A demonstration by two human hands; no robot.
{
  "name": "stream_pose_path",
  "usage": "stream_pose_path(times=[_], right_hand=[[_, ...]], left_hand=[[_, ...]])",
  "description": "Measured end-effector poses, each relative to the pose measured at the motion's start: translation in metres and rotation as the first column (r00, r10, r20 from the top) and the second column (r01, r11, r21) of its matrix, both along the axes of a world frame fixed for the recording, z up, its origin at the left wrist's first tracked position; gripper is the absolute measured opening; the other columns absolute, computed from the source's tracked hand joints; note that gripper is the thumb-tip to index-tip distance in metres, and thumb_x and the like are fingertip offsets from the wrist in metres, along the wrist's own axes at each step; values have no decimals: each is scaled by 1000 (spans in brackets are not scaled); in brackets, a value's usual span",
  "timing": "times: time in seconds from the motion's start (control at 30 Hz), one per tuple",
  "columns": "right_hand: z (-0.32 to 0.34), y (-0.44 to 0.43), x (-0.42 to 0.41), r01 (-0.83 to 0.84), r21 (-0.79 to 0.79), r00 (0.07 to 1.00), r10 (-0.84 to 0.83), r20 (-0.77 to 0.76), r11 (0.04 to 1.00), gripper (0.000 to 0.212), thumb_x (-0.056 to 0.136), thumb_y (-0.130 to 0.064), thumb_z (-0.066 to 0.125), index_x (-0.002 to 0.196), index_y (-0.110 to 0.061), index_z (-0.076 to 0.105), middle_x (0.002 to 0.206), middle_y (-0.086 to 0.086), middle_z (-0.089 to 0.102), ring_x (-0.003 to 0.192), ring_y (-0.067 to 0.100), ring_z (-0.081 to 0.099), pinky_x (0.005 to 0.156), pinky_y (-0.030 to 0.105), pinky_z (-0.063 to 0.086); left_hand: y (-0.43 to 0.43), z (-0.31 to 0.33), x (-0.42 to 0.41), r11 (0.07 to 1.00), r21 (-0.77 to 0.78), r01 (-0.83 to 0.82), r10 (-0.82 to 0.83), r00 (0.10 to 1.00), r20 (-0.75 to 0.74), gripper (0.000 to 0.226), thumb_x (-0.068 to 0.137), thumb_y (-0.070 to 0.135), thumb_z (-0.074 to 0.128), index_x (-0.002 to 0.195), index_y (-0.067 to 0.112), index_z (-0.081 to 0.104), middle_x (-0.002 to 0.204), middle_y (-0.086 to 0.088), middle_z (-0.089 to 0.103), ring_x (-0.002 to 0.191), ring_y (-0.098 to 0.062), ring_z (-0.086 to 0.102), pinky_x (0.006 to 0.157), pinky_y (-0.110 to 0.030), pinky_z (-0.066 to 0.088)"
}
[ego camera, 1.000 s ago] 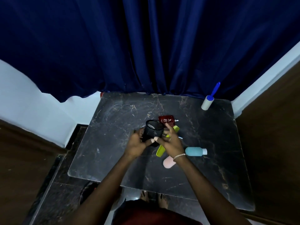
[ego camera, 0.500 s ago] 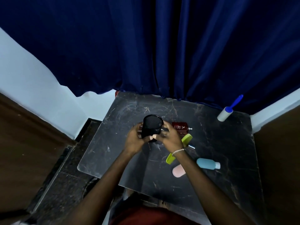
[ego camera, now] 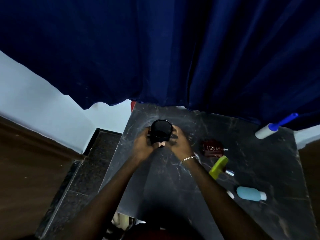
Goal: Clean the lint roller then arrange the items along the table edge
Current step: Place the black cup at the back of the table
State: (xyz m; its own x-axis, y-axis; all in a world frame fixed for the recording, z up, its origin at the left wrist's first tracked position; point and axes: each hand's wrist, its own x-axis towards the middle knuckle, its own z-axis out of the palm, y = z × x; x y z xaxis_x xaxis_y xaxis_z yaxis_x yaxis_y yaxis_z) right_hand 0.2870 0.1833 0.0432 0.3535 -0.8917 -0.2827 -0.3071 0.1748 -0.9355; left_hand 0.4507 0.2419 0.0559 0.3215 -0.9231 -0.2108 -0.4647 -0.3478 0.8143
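Observation:
Both hands clasp a black cylindrical cup (ego camera: 161, 131) near the far left part of the dark marble table (ego camera: 173, 184). My left hand (ego camera: 142, 144) wraps its left side and my right hand (ego camera: 180, 144) its right side, thumbs meeting in front. The lint roller (ego camera: 271, 129), white with a blue handle, lies at the far right corner. To the right of my hands lie a dark red bottle (ego camera: 212, 148), a green item (ego camera: 218, 167) and a light blue bottle (ego camera: 250, 195). A pink item is mostly hidden behind my right forearm.
A dark blue curtain (ego camera: 173, 52) hangs over the table's far edge. A white wall (ego camera: 43, 101) and dark floor tiles (ego camera: 81, 179) lie left of the table. Brown wood panels flank both sides.
Both hands have carried the black cup away from the cluster of items toward the table's far left. The camera view shifted left.

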Motion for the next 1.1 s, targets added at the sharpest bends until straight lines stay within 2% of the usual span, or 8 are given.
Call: stream_pose_path(times=[0.13,0.23,0.3,0.4,0.5,0.67,0.87,1.1], right_hand=[[-11,-25,42,15,-38,999,-16,-52,999,82,71,-4,82,138,-31,42,136,2,57,101,15,71,84,27,59],[-22,-49,72,8,-24,997,-10,-77,1000,86,74,0,81,146,-22,40,139,4,57,106,17,70,81,18,56],[-30,-65,90,6,-20,995,-8,-100,1000,85,75,-1,80,147,-20,39,138,5,59,106,15,69,79,10,53],[-40,-87,110,-4,-52,989,-4,-147,999,83,78,-1,76,149,-20,38,135,2,60,106,13,68,73,0,47],[-46,-106,124,-22,-115,976,-4,-219,993,78,79,-6,75,147,-21,39,125,-3,66,99,9,69,66,-6,41],[-62,-129,143,-65,-116,961,30,-276,991,77,81,-11,73,149,-21,37,131,7,65,112,24,69,97,43,55],[-83,-136,151,-82,-64,951,59,-302,995,86,80,-11,74,153,-21,29,140,10,58,117,27,66,98,50,54],[-91,-137,157,-60,-45,965,46,-256,997,81,83,-5,71,152,-18,31,139,10,59,121,25,63,105,48,50]], left_hand=[[-28,-13,44,999,11,31,-31,999,27,74,77,21,87,140,22,49,108,7,68,97,-11,67,72,-6,46],[-51,-27,70,1000,10,29,-29,999,32,74,78,18,85,141,26,46,98,20,63,97,-11,67,68,-3,44],[-68,-39,85,1000,8,21,-21,999,29,76,79,17,83,143,29,43,109,17,67,107,-14,68,80,-8,51],[-89,-54,104,999,-9,34,-33,999,39,77,79,17,79,143,35,39,129,5,67,114,-16,67,95,-40,59],[-107,-70,118,999,-27,38,-37,999,30,75,77,16,76,140,37,40,133,6,62,117,-15,64,97,-45,59],[-126,-93,130,998,-50,28,-30,999,-29,82,78,17,77,145,36,36,145,4,54,128,-15,59,103,-33,55],[-133,-113,139,999,-41,35,-38,995,-88,90,82,5,77,149,43,30,141,19,50,120,12,53,87,6,40],[-139,-122,141,999,-13,46,-46,999,-5,89,76,-2,75,151,23,35,146,-5,53,133,-16,53,97,-12,44]])
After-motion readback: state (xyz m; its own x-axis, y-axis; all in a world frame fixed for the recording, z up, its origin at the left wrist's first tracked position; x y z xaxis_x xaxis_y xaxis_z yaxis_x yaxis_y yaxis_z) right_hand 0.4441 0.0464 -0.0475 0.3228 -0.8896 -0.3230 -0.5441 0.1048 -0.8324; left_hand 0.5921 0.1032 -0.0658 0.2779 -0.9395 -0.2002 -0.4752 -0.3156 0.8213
